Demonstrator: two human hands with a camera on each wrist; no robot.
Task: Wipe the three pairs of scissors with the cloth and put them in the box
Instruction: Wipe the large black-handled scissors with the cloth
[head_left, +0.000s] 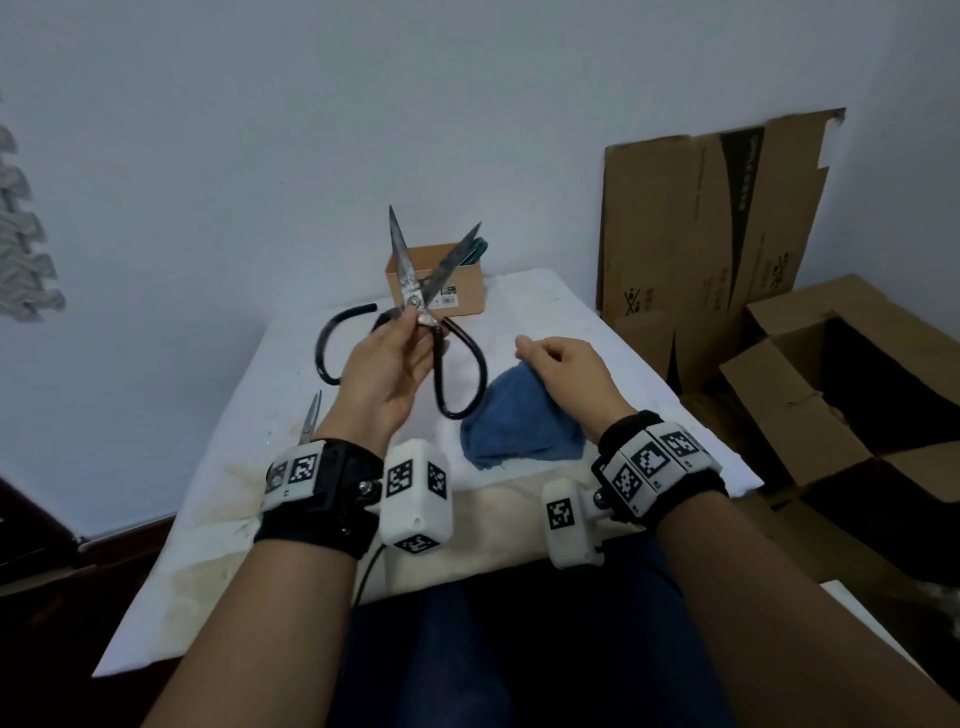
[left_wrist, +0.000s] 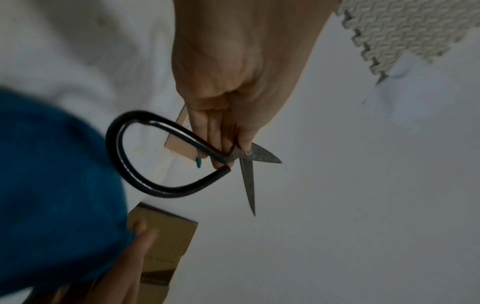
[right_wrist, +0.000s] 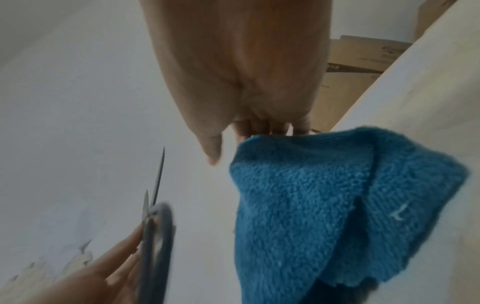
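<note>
Storage room, flattened cardboard boxes (head_left: 711, 228), bare wall (head_left: 311, 104)

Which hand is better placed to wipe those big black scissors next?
The right hand, probably. It already holds the blue cloth beside the open blades, while the left hand grips the black scissors near the pivot, holding them up.

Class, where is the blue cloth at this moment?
In the head view the blue cloth lies bunched on the table's right half, under the right hand, just right of the black-handled scissors.

Both hands (head_left: 387, 371) (head_left: 563, 376) raised, fingers curled
</note>
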